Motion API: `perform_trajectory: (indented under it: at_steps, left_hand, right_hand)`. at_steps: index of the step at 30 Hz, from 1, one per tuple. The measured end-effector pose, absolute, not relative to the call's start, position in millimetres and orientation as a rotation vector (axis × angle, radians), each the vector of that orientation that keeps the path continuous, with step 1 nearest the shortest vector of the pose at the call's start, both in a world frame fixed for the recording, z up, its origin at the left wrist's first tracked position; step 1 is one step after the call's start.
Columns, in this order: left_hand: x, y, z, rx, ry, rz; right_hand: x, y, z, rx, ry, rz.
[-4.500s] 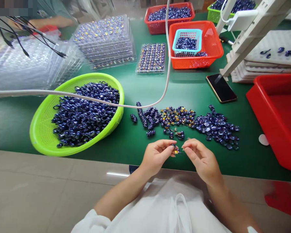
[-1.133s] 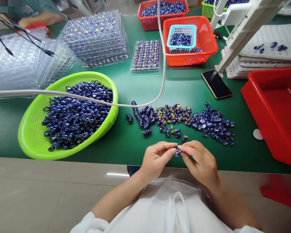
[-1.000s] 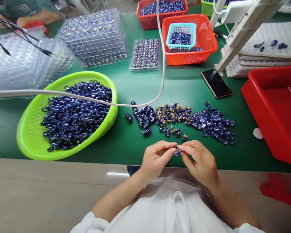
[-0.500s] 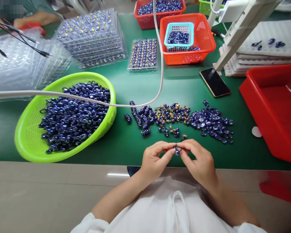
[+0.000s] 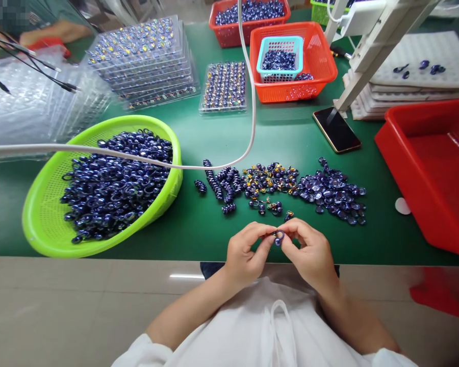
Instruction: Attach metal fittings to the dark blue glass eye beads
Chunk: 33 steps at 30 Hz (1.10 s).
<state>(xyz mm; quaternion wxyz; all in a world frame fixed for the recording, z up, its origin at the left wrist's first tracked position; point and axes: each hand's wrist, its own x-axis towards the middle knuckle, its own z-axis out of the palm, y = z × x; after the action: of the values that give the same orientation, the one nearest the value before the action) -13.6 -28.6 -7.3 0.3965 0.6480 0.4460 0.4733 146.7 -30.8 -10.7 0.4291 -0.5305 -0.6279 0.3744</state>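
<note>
Between my two hands, over the near edge of the green table, is a small dark, shiny ring-shaped part (image 5: 279,238) with a rounded bottom. My left hand (image 5: 248,251) pinches its left side with thumb and forefinger. On the other side my right hand (image 5: 308,248) grips it in a like pinch. Just beyond my fingertips lies a single dark piece with an orange patch (image 5: 289,215). Farther back sit a pile of parts with yellow-orange bits (image 5: 271,178), a heap of flat dark caps (image 5: 331,196) and rows of stacked dark rings (image 5: 227,183).
A lime-green basket (image 5: 32,224) full of dark rings stands left, crossed by a white cable (image 5: 199,166). Behind are stacked clear trays (image 5: 193,86), an orange basket (image 5: 321,63) and a phone (image 5: 337,130). At right is a red bin (image 5: 413,168). Another person's arm (image 5: 57,33) shows far left.
The small part has turned between my fingertips, so its ring loop shows more clearly. Both hands keep their pinch, and the view has shifted slightly.
</note>
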Motion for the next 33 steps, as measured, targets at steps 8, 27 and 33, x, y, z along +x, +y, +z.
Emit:
perform_trajectory:
  at_steps: [8, 27, 33]
  left_hand:
    - [-12, -22, -13, 1.128, 1.135, 0.959]
    - [-17, 1, -1, 0.197, 0.933, 0.928]
    - [-11, -3, -1, 0.225, 0.927, 0.938]
  right_hand:
    - [179, -21, -8, -1.263, -1.870, 0.926]
    - [235, -1, -37, -1.523, -2.126, -0.006]
    - [190, -25, -15, -1.387, -1.624, 0.765]
